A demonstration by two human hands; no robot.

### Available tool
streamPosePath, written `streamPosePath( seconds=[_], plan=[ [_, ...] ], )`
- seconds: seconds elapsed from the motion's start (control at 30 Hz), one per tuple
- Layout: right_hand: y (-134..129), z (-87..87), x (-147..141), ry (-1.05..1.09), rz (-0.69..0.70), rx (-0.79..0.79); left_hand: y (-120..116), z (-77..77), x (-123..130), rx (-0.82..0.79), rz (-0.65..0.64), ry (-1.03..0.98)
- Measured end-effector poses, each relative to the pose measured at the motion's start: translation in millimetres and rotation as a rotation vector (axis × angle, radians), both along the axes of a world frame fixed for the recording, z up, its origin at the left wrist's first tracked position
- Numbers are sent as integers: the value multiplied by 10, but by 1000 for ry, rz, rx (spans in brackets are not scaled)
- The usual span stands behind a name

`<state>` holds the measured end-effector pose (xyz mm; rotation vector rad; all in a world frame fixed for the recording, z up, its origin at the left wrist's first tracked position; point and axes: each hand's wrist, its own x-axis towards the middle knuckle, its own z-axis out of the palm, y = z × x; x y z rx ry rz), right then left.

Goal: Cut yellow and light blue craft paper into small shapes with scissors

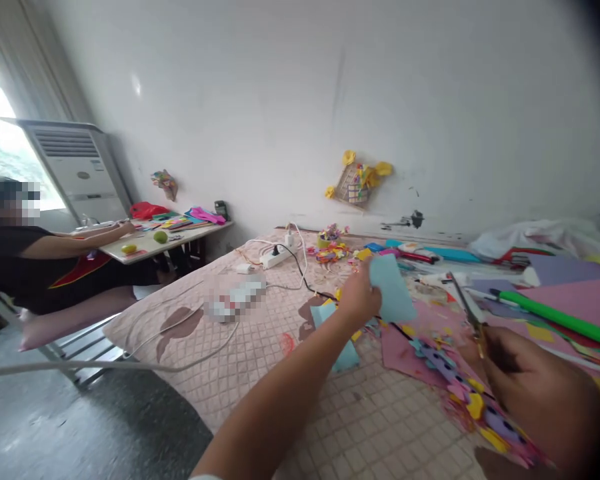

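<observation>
My left hand (359, 293) is closed on the edge of a light blue sheet (393, 287), which it holds up over the table. A second light blue piece (345, 357) lies under my left forearm. At the right, my right hand (535, 380) grips a pair of scissors (470, 303), blades pointing up and away. The scissors are apart from the blue sheet. Between the hands a lilac strip with dark dots (443, 367) and yellow and pink bits lies on the table, next to a pink sheet (405, 353).
A power strip (275, 255) with cables lies toward the table's far side, and a blurred white one (237, 298) nearer. Coloured sheets (575, 300) and a green roll (555, 317) crowd the right. A person (25, 260) sits at another table (180, 245) on the left.
</observation>
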<state>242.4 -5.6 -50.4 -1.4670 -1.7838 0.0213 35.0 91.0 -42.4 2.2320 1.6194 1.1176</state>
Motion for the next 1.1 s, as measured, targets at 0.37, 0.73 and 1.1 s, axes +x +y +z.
streamPosePath(
  seconds=[0.37,0.73,1.1],
  plan=[
    [-114,213,-203,-22,-9,-16,84,27,-253,-256,-161,-373],
    [-39,145,-163,411,102,-225,-154,237,-345,-331,-445,-358],
    [-61,182,-232,565,170,-294,-169,177,-297,-301,-596,-304]
  ],
)
